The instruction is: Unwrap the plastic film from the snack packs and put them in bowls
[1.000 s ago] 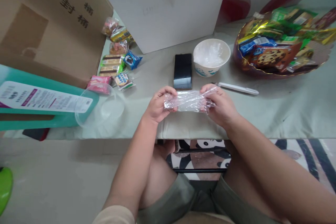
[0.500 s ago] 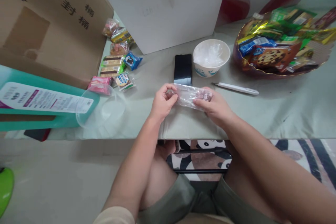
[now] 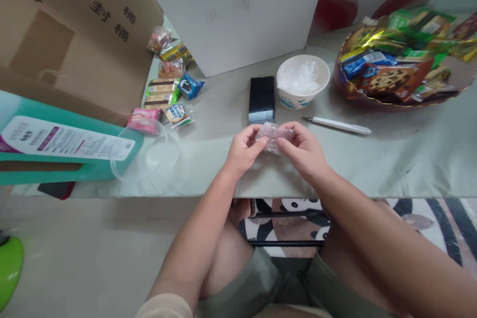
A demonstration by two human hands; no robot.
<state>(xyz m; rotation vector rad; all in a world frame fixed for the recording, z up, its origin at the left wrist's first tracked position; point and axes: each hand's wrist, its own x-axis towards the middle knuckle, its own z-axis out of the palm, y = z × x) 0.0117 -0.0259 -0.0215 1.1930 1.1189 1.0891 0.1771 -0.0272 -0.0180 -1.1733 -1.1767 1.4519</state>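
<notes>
Between my two hands is a crumpled piece of clear plastic film (image 3: 274, 138), held above the near part of the table. My left hand (image 3: 244, 149) pinches its left side between thumb and fingers. On the other side my right hand (image 3: 303, 151) grips it the same way. Just beyond my fingers lies a black phone (image 3: 261, 99), its near end close to the film. A paper bowl (image 3: 298, 101) with clear plastic film inside stands behind my right hand. To the right of that hand lies a white pen-like tool (image 3: 339, 124) with a dark tip.
At the right, a scalloped bowl (image 3: 372, 101) is heaped with wrapped snacks. Several snack packets (image 3: 162, 93) lie at the left beside a cardboard box (image 3: 85, 54). A clear plastic tub (image 3: 158, 151) stands near a green jug (image 3: 93, 146). A white box (image 3: 238, 20) stands behind.
The film was stretched out flat between my hands and is now bunched into a smaller wad. My hands have come closer together, mainly the left moving right.
</notes>
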